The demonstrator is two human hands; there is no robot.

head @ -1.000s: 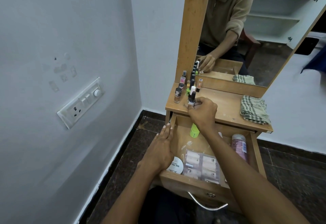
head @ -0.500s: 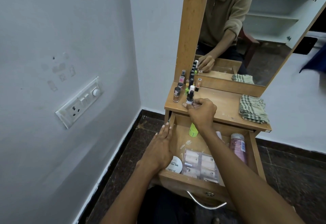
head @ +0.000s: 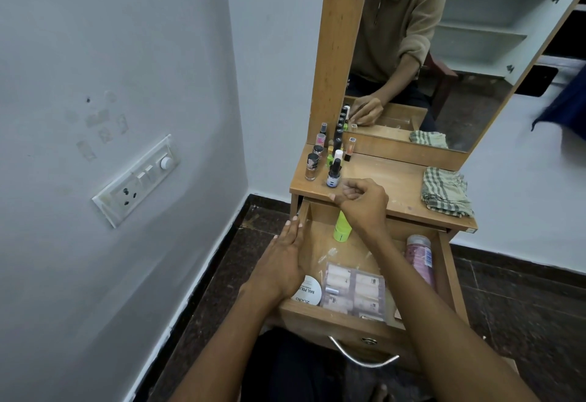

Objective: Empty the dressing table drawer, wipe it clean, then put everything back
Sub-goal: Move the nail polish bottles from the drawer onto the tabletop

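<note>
The wooden drawer (head: 447, 262) is pulled out under the dressing table top (head: 390, 179). Inside lie a green bottle (head: 341, 229), a white round tin (head: 307, 291), a clear packet of small items (head: 353, 289) and a pink bottle (head: 419, 259). Several small bottles stand at the table top's left; the nearest is a dark dropper bottle (head: 334, 174). My right hand (head: 364, 202) hovers just right of that bottle, fingers curled and holding nothing. My left hand (head: 285, 262) rests flat along the drawer's left wall.
A folded checked cloth (head: 445, 192) lies on the table top's right side. The mirror (head: 444, 46) rises behind the top. A switch panel (head: 136, 179) is on the wall at left. Dark floor surrounds the table.
My right hand has let go of the dark dropper bottle, which now stands on the table top, and has drawn back slightly toward the drawer. My left hand has stayed put.
</note>
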